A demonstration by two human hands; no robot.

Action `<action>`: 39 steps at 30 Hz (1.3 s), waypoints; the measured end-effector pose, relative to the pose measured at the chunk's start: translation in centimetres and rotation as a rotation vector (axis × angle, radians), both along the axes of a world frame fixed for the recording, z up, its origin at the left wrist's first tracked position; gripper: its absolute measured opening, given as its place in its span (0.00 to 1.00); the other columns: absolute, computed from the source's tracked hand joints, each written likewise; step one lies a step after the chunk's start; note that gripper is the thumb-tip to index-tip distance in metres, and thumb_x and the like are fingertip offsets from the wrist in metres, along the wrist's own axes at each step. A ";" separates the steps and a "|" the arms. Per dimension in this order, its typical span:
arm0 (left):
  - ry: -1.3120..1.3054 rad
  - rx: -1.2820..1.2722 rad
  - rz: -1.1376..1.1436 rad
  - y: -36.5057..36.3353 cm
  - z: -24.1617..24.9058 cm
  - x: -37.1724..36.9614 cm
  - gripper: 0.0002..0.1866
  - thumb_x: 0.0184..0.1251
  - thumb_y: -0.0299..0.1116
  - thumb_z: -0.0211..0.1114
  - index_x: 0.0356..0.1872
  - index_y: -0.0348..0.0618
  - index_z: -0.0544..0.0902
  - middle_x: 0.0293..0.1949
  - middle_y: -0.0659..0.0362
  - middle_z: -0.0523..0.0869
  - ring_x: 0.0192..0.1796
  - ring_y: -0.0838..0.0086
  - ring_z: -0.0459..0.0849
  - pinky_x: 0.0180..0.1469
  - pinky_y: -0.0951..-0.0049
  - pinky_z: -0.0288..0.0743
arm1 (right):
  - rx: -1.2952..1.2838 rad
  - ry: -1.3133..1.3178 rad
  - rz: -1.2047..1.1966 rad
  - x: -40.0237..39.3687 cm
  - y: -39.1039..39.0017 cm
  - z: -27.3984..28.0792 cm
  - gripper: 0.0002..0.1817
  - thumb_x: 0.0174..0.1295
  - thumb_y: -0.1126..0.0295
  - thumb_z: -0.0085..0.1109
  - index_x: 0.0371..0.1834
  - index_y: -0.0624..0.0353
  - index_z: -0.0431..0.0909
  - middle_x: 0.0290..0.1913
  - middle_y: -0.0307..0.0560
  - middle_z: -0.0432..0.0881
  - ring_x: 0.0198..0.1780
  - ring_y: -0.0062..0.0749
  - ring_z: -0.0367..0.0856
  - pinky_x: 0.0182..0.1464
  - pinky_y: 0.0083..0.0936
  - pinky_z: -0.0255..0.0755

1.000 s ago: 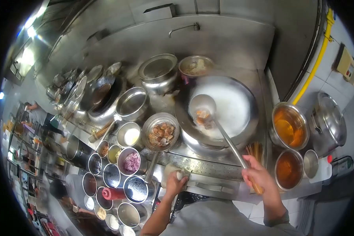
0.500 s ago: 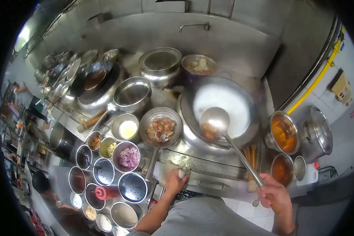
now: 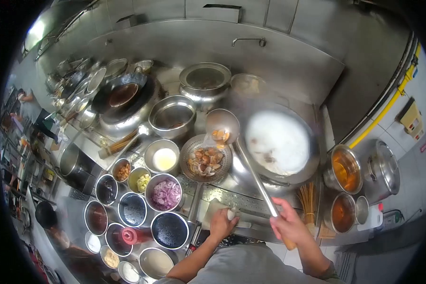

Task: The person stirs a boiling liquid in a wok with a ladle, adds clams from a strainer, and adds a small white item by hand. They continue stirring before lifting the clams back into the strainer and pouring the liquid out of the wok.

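Observation:
My right hand is wrapped round the wooden end of a long-handled ladle. The ladle's bowl is tilted over a perforated strainer, with clams in it. More clams lie in the strainer, whose handle points toward me. To the right of the ladle, a large wok holds white, foamy, steaming liquid. My left hand is closed at the counter's front edge on what looks like a pale cloth; its fingers are partly hidden.
Left of the strainer stand several metal pots, including one of sliced onions and one with a red squeeze bottle. A bamboo brush and pots of amber liquid are on the right. Another person is far left.
My right hand has moved the ladle left, from over the wok to above the strainer. My left hand stays closed at the counter edge. The camera view has shifted slightly.

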State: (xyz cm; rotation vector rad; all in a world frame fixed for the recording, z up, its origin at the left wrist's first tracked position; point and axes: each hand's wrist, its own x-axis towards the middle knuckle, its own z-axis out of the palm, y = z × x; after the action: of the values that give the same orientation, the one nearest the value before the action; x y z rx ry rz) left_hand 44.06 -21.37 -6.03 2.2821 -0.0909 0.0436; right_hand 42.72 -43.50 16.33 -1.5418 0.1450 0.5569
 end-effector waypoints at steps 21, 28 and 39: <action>0.049 0.054 -0.002 -0.2 0.5 0.0 0.26 0.64 0.47 0.73 0.56 0.41 0.82 0.51 0.44 0.84 0.56 0.47 0.82 0.60 0.53 0.75 | -0.383 -0.063 -0.306 7.8 -10.9 -4.0 0.32 0.67 0.75 0.54 0.74 0.57 0.58 0.28 0.43 0.76 0.19 0.28 0.75 0.22 0.30 0.70; 0.081 0.022 -0.006 -0.5 0.3 0.1 0.27 0.63 0.48 0.74 0.56 0.40 0.81 0.52 0.42 0.84 0.57 0.46 0.81 0.61 0.54 0.75 | 0.311 0.170 -0.373 3.4 -12.5 -5.0 0.28 0.70 0.75 0.53 0.73 0.51 0.61 0.28 0.41 0.74 0.18 0.26 0.71 0.17 0.25 0.64; 0.047 0.016 -0.022 -0.6 0.5 0.0 0.25 0.62 0.43 0.75 0.55 0.40 0.82 0.49 0.43 0.84 0.53 0.45 0.82 0.57 0.53 0.76 | 0.241 0.140 -0.256 -1.5 -13.5 -5.0 0.33 0.68 0.77 0.54 0.76 0.53 0.55 0.27 0.42 0.74 0.17 0.26 0.71 0.18 0.24 0.65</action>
State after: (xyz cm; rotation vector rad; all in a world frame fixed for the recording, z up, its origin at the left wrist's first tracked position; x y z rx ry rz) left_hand 44.08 -21.92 -5.50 2.2962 -0.0921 -0.0220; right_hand 41.22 -57.00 11.30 -1.2277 0.3641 0.4602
